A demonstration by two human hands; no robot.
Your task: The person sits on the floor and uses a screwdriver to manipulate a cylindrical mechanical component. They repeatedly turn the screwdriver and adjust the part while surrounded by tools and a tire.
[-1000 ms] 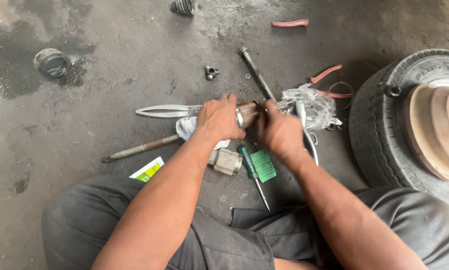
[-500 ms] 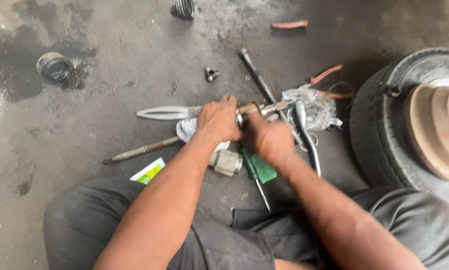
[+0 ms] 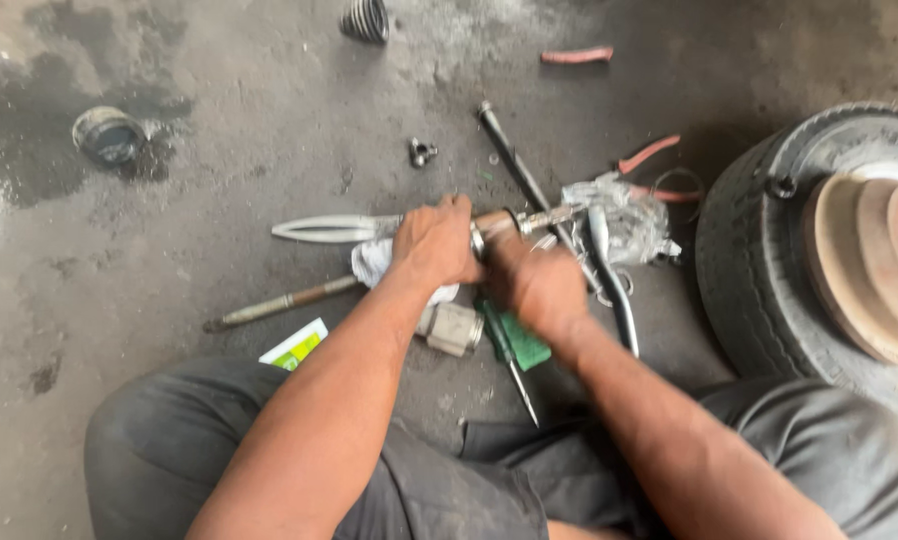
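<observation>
Head view, left hand: the left hand (image 3: 434,243) has its fingers closed around the metal shaft (image 3: 514,220), over a white rag (image 3: 374,262).
Head view, right hand: the right hand (image 3: 534,285) is blurred, fingers curled on the same shaft just beside the left hand.
Shaft: held low over the concrete floor (image 3: 169,250), its threaded end pointing toward the tyre (image 3: 769,260).
Nearby: a green-handled screwdriver (image 3: 509,345), a long rod (image 3: 279,303) and a crumpled plastic bag (image 3: 629,220) lie on the floor.

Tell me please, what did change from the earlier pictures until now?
Little changed. The right hand shifted slightly toward the person along the metal shaft; it is blurred. The left hand keeps its grip on the shaft. The screwdriver, tyre and other tools stayed in place.
</observation>
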